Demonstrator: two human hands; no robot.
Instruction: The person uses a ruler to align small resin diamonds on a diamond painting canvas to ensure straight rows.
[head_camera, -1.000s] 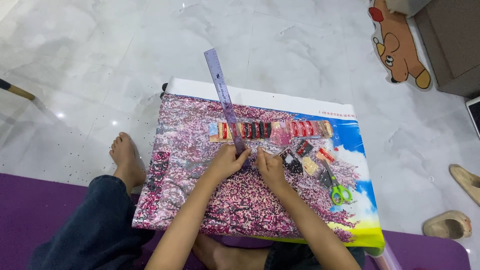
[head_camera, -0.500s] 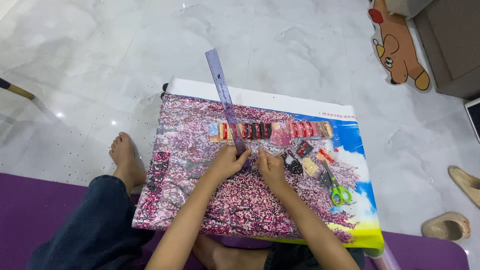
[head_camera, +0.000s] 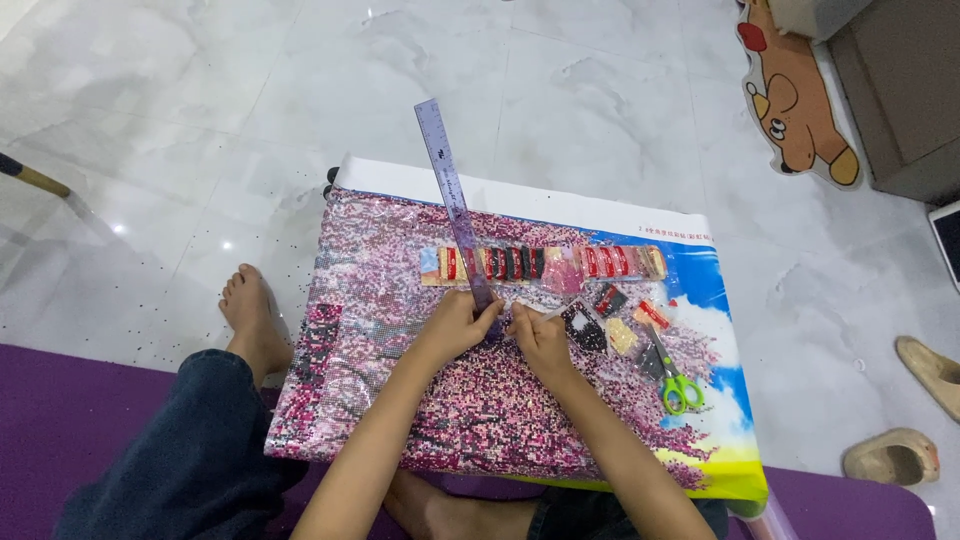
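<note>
A large pink bead-mosaic canvas (head_camera: 400, 380) with a blue sky corner lies across my lap. A long clear purple ruler (head_camera: 452, 195) rests on it, pointing away from me past the canvas's far edge. My left hand (head_camera: 458, 325) presses down on the ruler's near end. Right beside it, my right hand (head_camera: 540, 335) has its fingers pinched together on the canvas; whether it grips a small tool is hidden. A row of small bead bags (head_camera: 545, 263) lies just beyond both hands.
Green-handled scissors (head_camera: 672, 380) and loose bead packets (head_camera: 610, 315) lie to the right. My bare foot (head_camera: 250, 320) rests on the marble floor at the left. A purple mat (head_camera: 60, 430) lies under me. Slippers (head_camera: 895, 455) and a bear-shaped mat (head_camera: 795, 95) are at the right.
</note>
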